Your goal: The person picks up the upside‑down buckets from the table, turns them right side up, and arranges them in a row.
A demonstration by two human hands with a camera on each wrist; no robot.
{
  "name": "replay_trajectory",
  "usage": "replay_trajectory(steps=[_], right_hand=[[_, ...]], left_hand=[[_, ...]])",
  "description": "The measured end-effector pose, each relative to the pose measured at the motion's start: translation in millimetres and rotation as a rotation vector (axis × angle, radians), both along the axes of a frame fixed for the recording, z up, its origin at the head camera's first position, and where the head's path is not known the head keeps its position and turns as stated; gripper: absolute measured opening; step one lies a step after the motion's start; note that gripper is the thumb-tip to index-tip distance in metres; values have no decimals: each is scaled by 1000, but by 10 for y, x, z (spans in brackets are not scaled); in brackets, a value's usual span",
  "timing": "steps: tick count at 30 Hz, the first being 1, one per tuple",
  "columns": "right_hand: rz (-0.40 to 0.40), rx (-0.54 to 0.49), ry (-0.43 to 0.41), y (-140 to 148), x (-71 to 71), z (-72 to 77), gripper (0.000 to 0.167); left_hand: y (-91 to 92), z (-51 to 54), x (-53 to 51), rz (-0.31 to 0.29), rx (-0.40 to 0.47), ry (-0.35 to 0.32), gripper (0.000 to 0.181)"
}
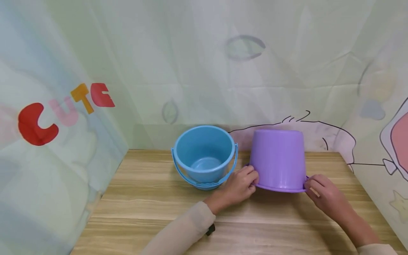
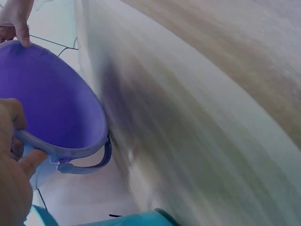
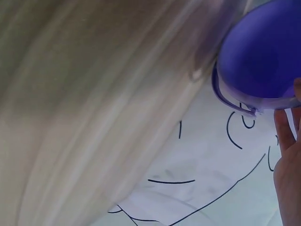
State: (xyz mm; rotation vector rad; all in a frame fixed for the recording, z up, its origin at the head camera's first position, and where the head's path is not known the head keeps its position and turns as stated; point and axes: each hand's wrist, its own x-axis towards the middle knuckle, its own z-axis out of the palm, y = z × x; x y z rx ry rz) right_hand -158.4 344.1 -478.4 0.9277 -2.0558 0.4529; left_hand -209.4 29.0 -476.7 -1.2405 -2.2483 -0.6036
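A purple bucket [image 1: 278, 159] is turned upside down over the table, its near rim raised off the wood. My left hand [image 1: 242, 184] grips the rim on its left side, and my right hand [image 1: 325, 193] grips the rim on its right side. The left wrist view looks into the bucket's hollow inside [image 2: 51, 99], with its handle [image 2: 87, 167] hanging by the far rim. In the right wrist view, fingers [image 3: 284, 129] hold the rim from outside. Just left of the purple bucket stands an upright blue bucket [image 1: 204, 152], its handle lowered at the front.
The wood-grain table [image 1: 143, 216] ends at a printed cloth backdrop [image 1: 197, 63] behind and at both sides. Red, pink and orange letters show on its left part. A small black object [image 1: 210, 230] shows by the left sleeve.
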Motion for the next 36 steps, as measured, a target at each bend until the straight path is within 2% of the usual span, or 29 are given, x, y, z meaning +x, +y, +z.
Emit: replay_trajectory(steps=[6,15,18,22,25,29,36], right_hand=[[-52,-28,11,-6,9,110,52],[-100,-20,31,-39,33,256,56],[-104,-22,33,-47,25,295,56],[-96,4,24,-58,17,338,56],[-95,18,22,-62,14,378,55],[-95,8,45,-65,-5,453,55],[-95,-39,42,-90,6,573,55]], left_hand=[[-20,105,-8,-42,104,-14,22],[-38,215,1,-67,173,-30,21],[-37,258,4,-52,195,-32,23],[-37,303,2,-1,228,-1,25],[-36,331,-1,25,250,49,25],[-37,398,-2,19,281,100,25],[-48,550,17,-18,312,99,24]])
